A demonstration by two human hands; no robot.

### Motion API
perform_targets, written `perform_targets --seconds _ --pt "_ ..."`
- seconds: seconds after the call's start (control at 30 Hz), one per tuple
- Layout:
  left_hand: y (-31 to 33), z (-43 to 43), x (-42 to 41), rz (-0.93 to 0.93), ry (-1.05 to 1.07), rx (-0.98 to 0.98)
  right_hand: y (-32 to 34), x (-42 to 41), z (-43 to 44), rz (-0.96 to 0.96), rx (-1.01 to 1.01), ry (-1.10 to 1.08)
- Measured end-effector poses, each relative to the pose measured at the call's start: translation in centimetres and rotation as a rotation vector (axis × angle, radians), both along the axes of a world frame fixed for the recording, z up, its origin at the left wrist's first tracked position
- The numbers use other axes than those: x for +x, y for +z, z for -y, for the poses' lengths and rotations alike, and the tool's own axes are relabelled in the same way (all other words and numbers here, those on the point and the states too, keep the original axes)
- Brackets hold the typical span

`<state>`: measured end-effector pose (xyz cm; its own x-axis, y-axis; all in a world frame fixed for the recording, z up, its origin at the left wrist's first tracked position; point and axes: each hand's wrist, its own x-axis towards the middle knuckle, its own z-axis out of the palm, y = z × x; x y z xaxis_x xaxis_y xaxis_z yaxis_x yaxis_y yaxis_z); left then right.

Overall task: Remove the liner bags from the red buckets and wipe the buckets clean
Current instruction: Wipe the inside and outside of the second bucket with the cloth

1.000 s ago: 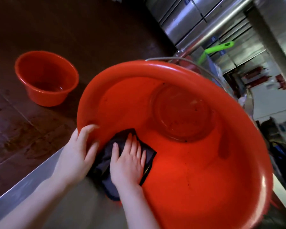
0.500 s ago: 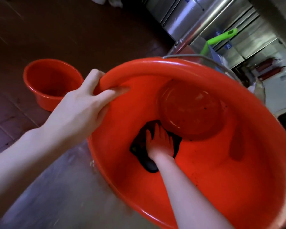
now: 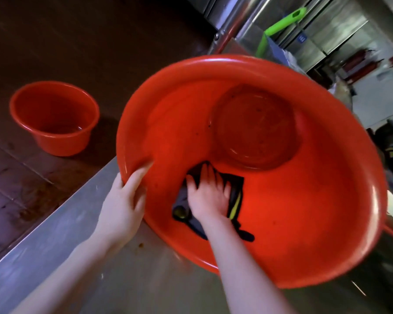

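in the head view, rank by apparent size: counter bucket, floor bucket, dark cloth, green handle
1. counter bucket
2. floor bucket, though it is farther off, so real sizes may match
3. cloth, partly covered
4. green handle

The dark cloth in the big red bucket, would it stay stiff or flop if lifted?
Probably floppy: the dark cloth lies crumpled under the right hand, following the curved wall of the big bucket. Likely light, being thin. It may slide easily, since that wall looks smooth and glossy.
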<state>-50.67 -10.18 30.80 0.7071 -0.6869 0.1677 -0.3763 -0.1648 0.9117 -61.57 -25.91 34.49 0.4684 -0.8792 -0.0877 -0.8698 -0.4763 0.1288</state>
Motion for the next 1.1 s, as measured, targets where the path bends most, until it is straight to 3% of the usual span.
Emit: perform_targets --seconds 0.2,0.3,0.47,0.57,0.7,0.77,0.97,1.1 --pt "-0.2 -0.1 0.2 -0.032 -0.001 0.017 -1.9 1.9 -8.5 0.255 -0.031 0.117" --pt "-0.3 -0.5 0.4 -0.044 -0.020 0.034 -2.3 3.0 -4.7 0.212 -0.051 0.038" --pt "0.6 -0.9 0.3 -0.051 -0.068 0.065 -1.9 5.8 5.4 0.273 0.073 -0.297" --pt "2.5 -1.8 2.4 0.164 -0.005 0.143 -2.6 6.0 7.0 0.267 -0.001 -0.280" --pt "7.4 -1.0 7.8 0.522 0.032 -0.115 -2.7 5.1 6.9 0.256 0.040 -0.202" --pt "8.8 0.2 8.6 0.611 -0.033 -0.069 -2.4 4.1 6.3 0.204 0.089 -0.134" --pt "5.3 -0.7 4.8 0.379 0.018 0.035 -0.9 0.2 2.4 0.005 0.024 -0.122" --pt "2.7 -1.3 -0.2 0.106 0.076 0.096 -0.6 -0.7 -5.4 0.063 -0.028 0.058"
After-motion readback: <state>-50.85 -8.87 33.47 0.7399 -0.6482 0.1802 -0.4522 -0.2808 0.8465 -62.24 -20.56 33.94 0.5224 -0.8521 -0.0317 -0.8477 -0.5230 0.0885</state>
